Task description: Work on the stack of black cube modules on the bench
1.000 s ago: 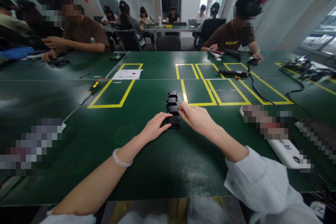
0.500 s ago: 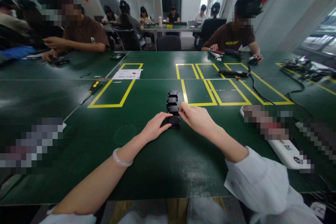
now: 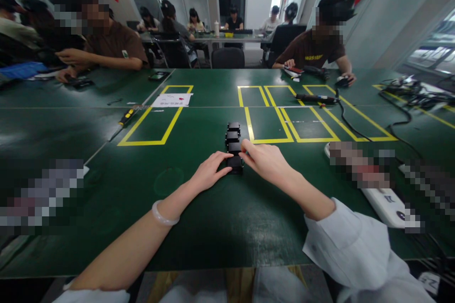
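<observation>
Several small black box-shaped parts stand in a column on the green table, the nearest being a black block (image 3: 235, 164) and the farthest a similar block (image 3: 233, 127). Along their sides small shiny pins or posts show. My left hand (image 3: 212, 169) grips the nearest block from its left, thumb at the near side and index finger at the far corner. At the block's right far corner, my right hand (image 3: 265, 155) is closed in a pinch, thumb and index finger together. Whatever lies between those fingertips is too small or hidden to make out.
Yellow tape outlines (image 3: 142, 143) mark the green table (image 3: 199, 232). A yellow-black screwdriver (image 3: 127, 116) and a paper sheet (image 3: 173, 100) lie left. A corded black tool (image 3: 316, 99), cables (image 3: 419, 92) and a white-cased device (image 3: 386, 203) lie right. Two people work opposite.
My right hand has shifted slightly left, its fingertips now over the corner of the nearest block. The left hand stays in place on the block.
</observation>
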### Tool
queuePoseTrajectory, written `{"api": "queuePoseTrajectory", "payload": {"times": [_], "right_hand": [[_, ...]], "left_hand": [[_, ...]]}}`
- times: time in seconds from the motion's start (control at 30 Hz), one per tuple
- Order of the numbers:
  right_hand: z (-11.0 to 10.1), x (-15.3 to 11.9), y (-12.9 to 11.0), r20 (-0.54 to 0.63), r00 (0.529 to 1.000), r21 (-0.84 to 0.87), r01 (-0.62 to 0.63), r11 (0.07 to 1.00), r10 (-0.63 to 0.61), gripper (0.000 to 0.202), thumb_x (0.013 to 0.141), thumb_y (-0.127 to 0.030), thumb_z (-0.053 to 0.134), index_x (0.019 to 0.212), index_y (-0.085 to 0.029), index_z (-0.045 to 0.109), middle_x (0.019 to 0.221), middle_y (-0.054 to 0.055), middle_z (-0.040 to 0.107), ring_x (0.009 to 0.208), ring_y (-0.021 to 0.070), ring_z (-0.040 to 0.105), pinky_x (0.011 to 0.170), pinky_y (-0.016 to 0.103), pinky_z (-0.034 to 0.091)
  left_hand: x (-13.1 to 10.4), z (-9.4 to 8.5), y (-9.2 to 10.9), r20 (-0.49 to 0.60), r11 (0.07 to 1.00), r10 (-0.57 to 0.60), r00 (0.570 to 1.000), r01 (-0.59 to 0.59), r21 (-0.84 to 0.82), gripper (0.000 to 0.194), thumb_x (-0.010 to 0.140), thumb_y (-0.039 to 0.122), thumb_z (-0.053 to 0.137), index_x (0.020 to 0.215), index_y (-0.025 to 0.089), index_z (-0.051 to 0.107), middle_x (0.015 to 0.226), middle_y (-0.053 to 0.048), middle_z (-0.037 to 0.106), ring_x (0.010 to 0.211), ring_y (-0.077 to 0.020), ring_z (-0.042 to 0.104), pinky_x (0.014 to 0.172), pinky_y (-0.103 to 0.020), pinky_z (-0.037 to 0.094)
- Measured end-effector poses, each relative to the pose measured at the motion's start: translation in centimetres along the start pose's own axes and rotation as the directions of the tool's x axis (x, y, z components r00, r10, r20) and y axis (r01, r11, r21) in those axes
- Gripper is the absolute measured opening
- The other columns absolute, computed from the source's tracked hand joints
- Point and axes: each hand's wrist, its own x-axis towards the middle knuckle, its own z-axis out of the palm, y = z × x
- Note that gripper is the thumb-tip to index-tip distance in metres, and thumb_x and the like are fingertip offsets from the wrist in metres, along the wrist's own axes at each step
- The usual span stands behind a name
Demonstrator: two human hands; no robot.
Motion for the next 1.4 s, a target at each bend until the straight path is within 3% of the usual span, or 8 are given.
{"api": "queuePoseTrajectory", "payload": {"times": [0.33,0.53,0.8,1.07,1.4], "right_hand": [[-0.08,-0.19,-0.10,-0.009,0.999,0.054,0.044,0.998,-0.043,0.019,0.095,-0.027,0.034,0.103,-0.023,0.049,0.086,0.001,0.068,0.069,0.0134,0.060,0.052,0.024,0.021],[-0.07,-0.12,-0.17,0.012,0.999,-0.028,0.034,0.999,-0.034,0.029,0.097,-0.040,0.029,0.097,-0.022,0.052,0.077,0.002,0.068,0.065,0.0150,0.061,0.050,0.025,0.018],[0.05,-0.04,-0.23,-0.004,1.000,0.018,0.010,1.000,-0.010,0.021,0.096,-0.029,0.031,0.106,-0.021,0.047,0.087,0.002,0.069,0.068,0.0136,0.062,0.051,0.025,0.021],[0.07,0.00,-0.40,0.004,1.000,0.003,-0.001,1.000,0.001,0.025,0.097,-0.038,0.031,0.101,-0.021,0.048,0.081,0.003,0.068,0.066,0.0152,0.062,0.049,0.025,0.019],[0.05,-0.13,-0.22,-0.013,1.000,0.063,0.015,0.998,-0.014,0.020,0.096,-0.030,0.032,0.104,-0.021,0.047,0.086,0.003,0.068,0.069,0.0145,0.062,0.051,0.024,0.022]], "left_hand": [[0.01,0.08,-0.15,-0.004,1.000,0.000,1.000,0.000,0.006,0.037,0.092,0.040,0.046,0.125,0.025,0.049,0.120,-0.007,0.055,0.112,-0.0244,0.051,0.095,-0.040,0.043],[0.03,0.02,-0.09,-0.005,1.000,0.009,1.000,-0.009,-0.001,0.036,0.092,0.039,0.047,0.124,0.024,0.049,0.120,-0.007,0.055,0.112,-0.0242,0.051,0.096,-0.040,0.042],[-0.04,0.17,-0.40,-0.008,1.000,0.006,1.000,-0.006,-0.006,0.037,0.091,0.039,0.048,0.126,0.025,0.049,0.120,-0.007,0.054,0.112,-0.0244,0.051,0.096,-0.041,0.042],[0.00,0.08,-0.26,-0.010,1.000,0.011,1.000,-0.011,-0.005,0.035,0.091,0.038,0.048,0.124,0.025,0.049,0.118,-0.006,0.055,0.111,-0.0241,0.052,0.094,-0.039,0.043],[-0.01,0.16,-0.33,-0.006,1.000,0.010,1.000,-0.010,-0.001,0.036,0.092,0.040,0.047,0.125,0.025,0.049,0.119,-0.007,0.054,0.111,-0.0241,0.051,0.095,-0.039,0.043]]}}
